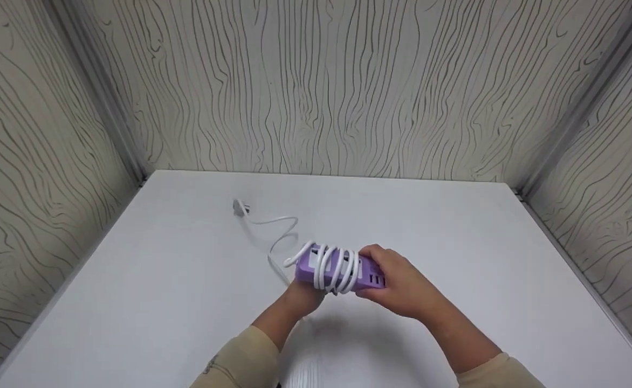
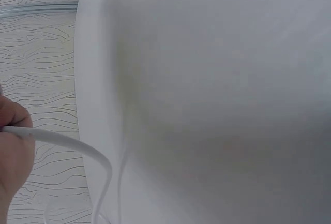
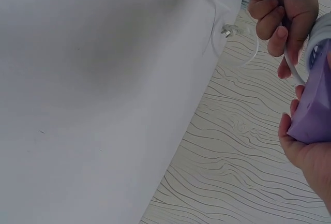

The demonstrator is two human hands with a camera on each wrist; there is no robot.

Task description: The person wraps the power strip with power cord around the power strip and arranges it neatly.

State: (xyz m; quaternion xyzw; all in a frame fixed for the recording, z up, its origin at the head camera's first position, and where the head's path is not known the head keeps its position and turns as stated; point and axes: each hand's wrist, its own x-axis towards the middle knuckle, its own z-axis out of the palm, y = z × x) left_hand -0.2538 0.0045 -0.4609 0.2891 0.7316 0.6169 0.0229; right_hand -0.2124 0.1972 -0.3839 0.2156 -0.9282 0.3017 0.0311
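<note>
A purple power strip (image 1: 306, 274) with several small ports at its right end is held above the table, white cord (image 1: 339, 269) wound around it in several turns. My right hand (image 1: 402, 283) grips the ported end, thumb and fingers on opposite sides; the right wrist view shows the strip's purple end (image 3: 313, 105) in that grip. Beneath the strip's left end, my left hand (image 1: 301, 300) is partly hidden in the head view. The right wrist view shows the left hand's curled fingers (image 3: 266, 14) holding the cord. In the left wrist view, the cord (image 2: 67, 142) leaves that hand.
Loose cord trails in a wavy line to a plug (image 1: 239, 208) toward the back left of the white table (image 1: 186, 302). Wood-grain patterned panels (image 1: 316, 91) enclose the back and both sides, with metal posts (image 1: 95, 91) at the corners. Something pale and ribbed (image 1: 304, 372) shows at the bottom edge.
</note>
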